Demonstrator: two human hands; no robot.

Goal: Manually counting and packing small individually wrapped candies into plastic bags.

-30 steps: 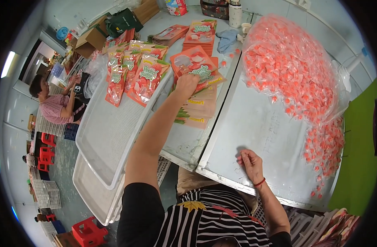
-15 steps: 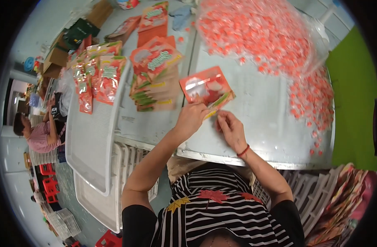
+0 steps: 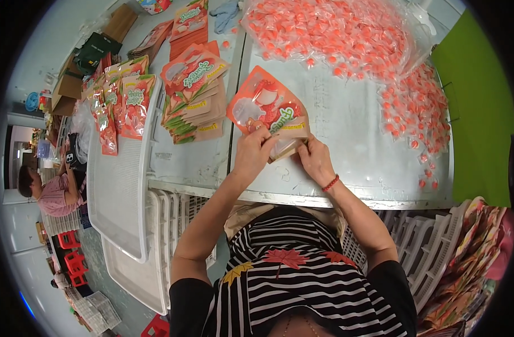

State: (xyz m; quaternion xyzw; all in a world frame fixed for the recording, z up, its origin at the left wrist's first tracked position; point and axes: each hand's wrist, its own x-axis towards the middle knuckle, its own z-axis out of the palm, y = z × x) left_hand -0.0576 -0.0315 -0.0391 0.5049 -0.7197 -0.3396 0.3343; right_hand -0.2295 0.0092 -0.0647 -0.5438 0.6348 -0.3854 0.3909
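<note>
A red candy pouch (image 3: 262,98) with a clear window lies tilted over the metal table, its mouth toward me. My left hand (image 3: 253,150) pinches the pouch's near left edge. At the other corner of the mouth, my right hand (image 3: 316,159) grips between thumb and fingers, a red bracelet at its wrist. The mouth edge stands slightly parted between my hands. Left of the pouch is a fanned stack of flat pouches (image 3: 192,78). Loose, clear-wrapped red candies (image 3: 330,33) are heaped at the far right.
Filled pouches (image 3: 137,106) lie on a white perforated tray (image 3: 117,185) at the left. More flat pouches (image 3: 188,33) and a blue cloth (image 3: 225,16) sit farther back. A green panel (image 3: 476,112) borders the right side. Another person (image 3: 57,191) is at the far left.
The pouch has turned, and its mouth edge now faces me. My right hand has moved from beside the pouch onto its corner. The whole view has shifted slightly.
</note>
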